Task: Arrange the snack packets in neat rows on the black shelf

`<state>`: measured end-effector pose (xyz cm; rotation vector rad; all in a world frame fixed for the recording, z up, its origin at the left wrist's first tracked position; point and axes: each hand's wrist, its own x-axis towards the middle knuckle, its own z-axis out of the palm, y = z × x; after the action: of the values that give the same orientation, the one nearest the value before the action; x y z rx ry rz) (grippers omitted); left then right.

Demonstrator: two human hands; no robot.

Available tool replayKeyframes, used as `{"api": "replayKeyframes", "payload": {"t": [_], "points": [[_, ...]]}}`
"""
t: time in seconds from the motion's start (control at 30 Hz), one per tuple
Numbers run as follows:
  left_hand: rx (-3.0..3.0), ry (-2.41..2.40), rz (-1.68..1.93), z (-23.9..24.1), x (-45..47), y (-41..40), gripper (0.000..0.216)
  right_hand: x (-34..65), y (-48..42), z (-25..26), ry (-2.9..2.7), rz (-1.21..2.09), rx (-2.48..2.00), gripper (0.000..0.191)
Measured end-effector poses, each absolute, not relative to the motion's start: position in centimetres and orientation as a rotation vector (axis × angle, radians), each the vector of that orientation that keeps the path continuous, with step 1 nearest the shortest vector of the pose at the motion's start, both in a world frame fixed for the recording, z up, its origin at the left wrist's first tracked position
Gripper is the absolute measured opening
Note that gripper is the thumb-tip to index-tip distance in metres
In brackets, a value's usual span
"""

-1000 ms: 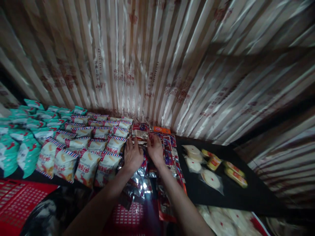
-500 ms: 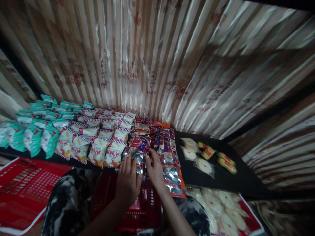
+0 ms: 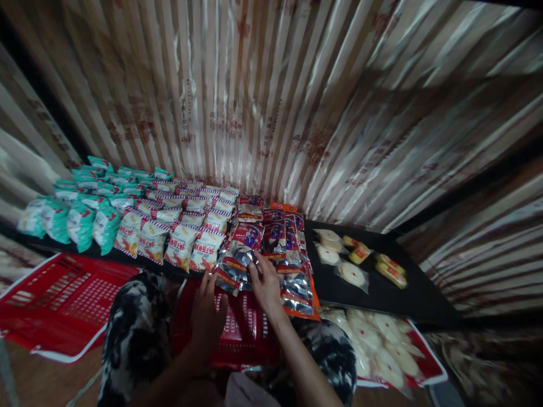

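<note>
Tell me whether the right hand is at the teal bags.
No, the right hand is at the red-and-silver packets, well to the right of the teal bags.

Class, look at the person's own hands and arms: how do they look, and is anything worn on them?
The left hand and right hand wear no gloves. The right forearm is slender and bare, with no sleeve or watch showing. The left forearm is shadowed. Rings cannot be made out.

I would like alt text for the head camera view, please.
A person's left hand and right hand are at the near edge of red-and-silver packets on a black table. White snack bags and teal snack bags stand further left; yellow packages lie to the right, and red baskets sit below.
</note>
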<state>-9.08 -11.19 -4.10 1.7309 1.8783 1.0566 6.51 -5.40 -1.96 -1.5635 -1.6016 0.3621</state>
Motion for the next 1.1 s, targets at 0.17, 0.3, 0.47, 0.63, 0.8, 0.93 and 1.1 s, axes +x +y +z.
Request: {"api": "replayKeyframes", "payload": {"t": [0.17, 0.3, 0.47, 0.63, 0.8, 0.93, 1.1], "points": [[1.46, 1.847, 1.116, -4.2, -8.8, -10.6, 0.044, 6.4, -5.0, -2.6, -1.581, 0.375, -1.593, 0.042], [1.218, 1.794, 1.148, -4.3, -8.8, -9.8, 0.04, 6.6, -4.9, -2.7, -1.571, 0.379, -1.611, 0.041], [1.069, 1.656, 1.254, -3.9, -8.3, -9.6, 0.046, 6.8, -4.8, -2.6, -1.525, 0.394, -1.62, 0.042], [1.095, 1.585, 1.28, -3.3, -7.3, -9.9, 0.048, 7.1, -4.8, -2.6, -1.496, 0.432, -1.656, 0.044], [1.2, 1.596, 1.279, -3.4, -7.2, -10.0, 0.04, 7.2, -5.1, -2.5, -1.472, 0.464, -1.632, 0.042], [1.266, 1.58, 1.292, -3.3, -7.1, -9.9, 0.036, 7.1, -5.3, -2.6, -1.428, 0.501, -1.616, 0.044], [1.172, 1.545, 1.275, -4.0, -6.9, -9.4, 0.039, 7.0, -5.3, -2.9, -1.318, 0.537, -1.628, 0.055]]}}
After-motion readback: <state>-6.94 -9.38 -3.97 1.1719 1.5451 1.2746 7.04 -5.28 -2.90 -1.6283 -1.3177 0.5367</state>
